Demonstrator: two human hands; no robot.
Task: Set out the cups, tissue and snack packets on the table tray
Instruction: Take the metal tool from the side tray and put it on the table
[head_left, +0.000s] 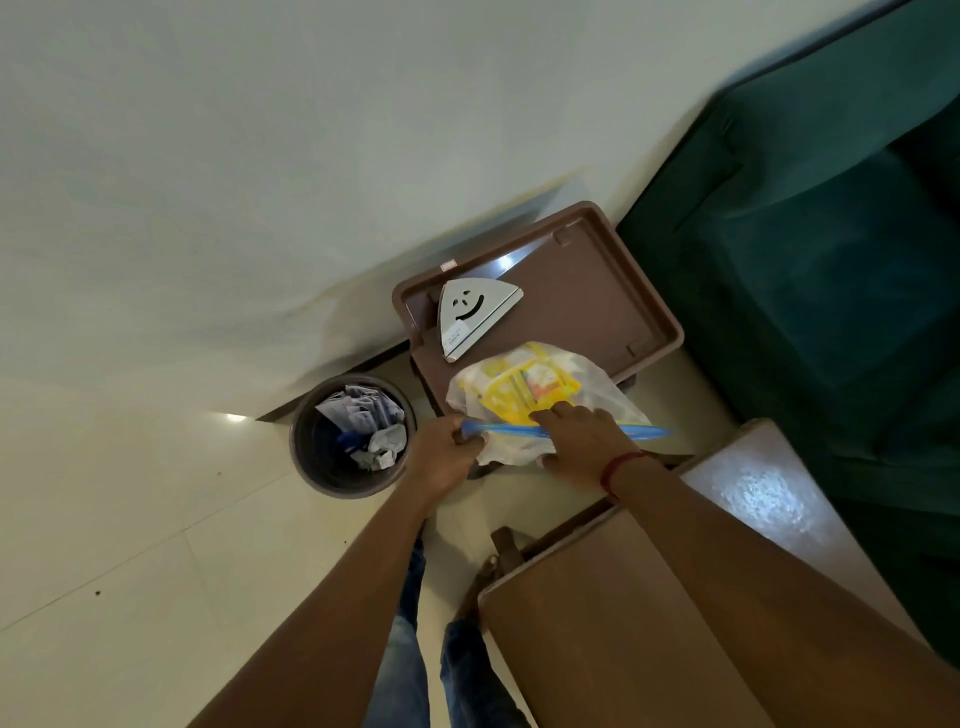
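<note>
- We stand on a pale tiled floor (130, 519) in a corner, a plain wall ahead and a green sofa (831, 260) to our right.
- Nearest us is a wooden worktop (623, 623) at lower right, its far end glossy.
- Our left hand (441, 457) is closed on the blue zip strip (639, 430) at the bag's left end.
- Our right hand (582, 447) lies over the strip's middle, fingers curled; whether it pinches the strip we cannot tell.
- The bag (545, 400) is clear plastic, crumpled, with yellow packets showing through; it rests on the near edge of the brown tray (623, 291).
- Left of the tray stands a bin (353, 436) full of paper.
- Farther in on the tray lies a white triangular holder (475, 317) with a smiling face.
- We judge the task barely begun: the packets are not yet out of the bag, and no cups show.
</note>
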